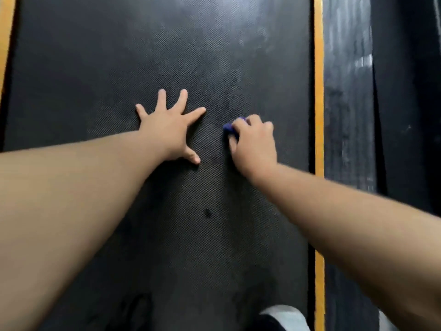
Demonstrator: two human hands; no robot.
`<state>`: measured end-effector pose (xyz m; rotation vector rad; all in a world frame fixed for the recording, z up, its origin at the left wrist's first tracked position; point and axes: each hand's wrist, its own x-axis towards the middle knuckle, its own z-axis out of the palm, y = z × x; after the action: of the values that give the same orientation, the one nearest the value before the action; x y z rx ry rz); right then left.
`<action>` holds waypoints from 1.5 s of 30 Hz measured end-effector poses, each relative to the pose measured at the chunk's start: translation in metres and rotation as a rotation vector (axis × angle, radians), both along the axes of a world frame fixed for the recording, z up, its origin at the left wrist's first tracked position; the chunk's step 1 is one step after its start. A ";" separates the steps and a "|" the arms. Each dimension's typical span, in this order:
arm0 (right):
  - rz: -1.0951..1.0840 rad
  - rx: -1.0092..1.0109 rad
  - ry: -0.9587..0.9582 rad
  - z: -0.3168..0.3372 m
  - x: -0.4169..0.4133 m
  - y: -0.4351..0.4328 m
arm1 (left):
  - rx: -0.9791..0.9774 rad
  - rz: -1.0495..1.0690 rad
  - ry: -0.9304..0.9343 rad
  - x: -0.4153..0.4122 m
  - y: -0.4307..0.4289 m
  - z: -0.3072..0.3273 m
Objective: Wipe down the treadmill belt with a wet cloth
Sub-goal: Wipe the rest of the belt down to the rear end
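Belt: a wide, black, finely textured treadmill belt (167, 56) filled most of the view, running away from the viewer, with a pale, hazy sheen at its far right part.
Left hand: the bare left hand (167, 130) lay flat on the middle of the belt, palm down, fingers straight and spread wide, grasping nothing.
Right hand: the bare right hand (253, 144) rested on the belt just right of its middle, fingers curled and clenched round the cloth.
Cloth: a small, bunched, dark blue cloth (230, 126) sat on the belt under the right hand's fingers; only a corner showed past the knuckles, on the side nearer the left hand.
Spot: a small dark round spot (207, 213) marked the belt nearer the viewer than both hands.
Edges: a narrow orange stripe (318, 91) ran along the belt's right edge, and another orange stripe (6, 44) along its left edge.
Side rail: a black, streaked side rail (348, 115) lay beyond the right stripe.
Near end: a pale, blurred shape (281, 316) showed at the belt's near right corner; what it was could not be told.
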<state>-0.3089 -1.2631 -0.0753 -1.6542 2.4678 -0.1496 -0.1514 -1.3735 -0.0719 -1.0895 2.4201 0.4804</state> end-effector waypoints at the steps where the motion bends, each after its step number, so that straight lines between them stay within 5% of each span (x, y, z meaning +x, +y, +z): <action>1: 0.094 -0.008 -0.028 -0.002 0.010 0.015 | -0.007 -0.005 0.000 0.001 0.000 0.000; 5: 0.347 0.034 -0.093 0.009 -0.013 0.015 | -0.018 0.017 0.016 0.001 -0.002 -0.004; 10: -0.008 -0.042 0.002 0.000 -0.026 -0.026 | -0.036 0.083 0.061 0.009 0.004 -0.013; 17: 0.453 -0.059 -0.103 -0.006 0.001 0.025 | -0.044 0.238 0.009 0.010 0.011 -0.005; 23: 0.122 -0.123 -0.010 -0.015 -0.011 -0.034 | 0.035 0.553 -0.049 0.009 0.028 0.002; 30: 0.495 -0.184 -0.124 -0.019 0.006 0.025 | 0.055 0.583 -0.110 0.045 0.035 0.017; 36: 0.128 -0.180 -0.040 -0.018 -0.017 -0.054 | 0.166 0.571 -0.169 0.085 0.039 0.020; 39: 0.366 -0.177 -0.116 -0.017 0.018 -0.009 | 0.100 0.555 -0.207 0.088 0.040 0.021; 42: 0.593 -0.119 -0.226 -0.017 0.035 0.024 | 0.119 0.768 -0.185 0.094 0.048 0.023; 45: 0.459 -0.244 -0.157 -0.018 0.015 -0.025 | 0.143 0.806 -0.155 0.104 0.051 0.016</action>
<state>-0.2942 -1.2876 -0.0935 -2.1641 1.9592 -0.5117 -0.0475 -1.3226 -0.0558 -1.9317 1.7017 0.7614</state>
